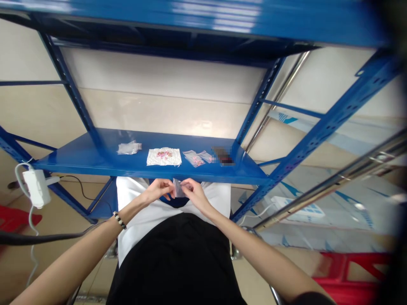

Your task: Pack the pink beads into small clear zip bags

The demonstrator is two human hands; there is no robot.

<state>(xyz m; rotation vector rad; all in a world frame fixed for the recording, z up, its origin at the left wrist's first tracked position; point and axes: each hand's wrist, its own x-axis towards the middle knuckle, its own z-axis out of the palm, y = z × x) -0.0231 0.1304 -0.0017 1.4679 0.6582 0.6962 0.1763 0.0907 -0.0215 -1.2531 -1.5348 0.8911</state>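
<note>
Two forearms [92, 252] angle inward; the left hand [163, 189] and right hand [193, 191] pinch one small clear bag [178, 189] between them, just before the blue shelf [79, 156], which bears one white sheet [151, 158], two part-filled bags [193, 158] and one bag pile [129, 148].

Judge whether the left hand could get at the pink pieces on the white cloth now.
Probably yes: the pink pieces lie uncovered on the white cloth, nothing visible blocking the left hand, though its fingers hold a clear bag.
</note>
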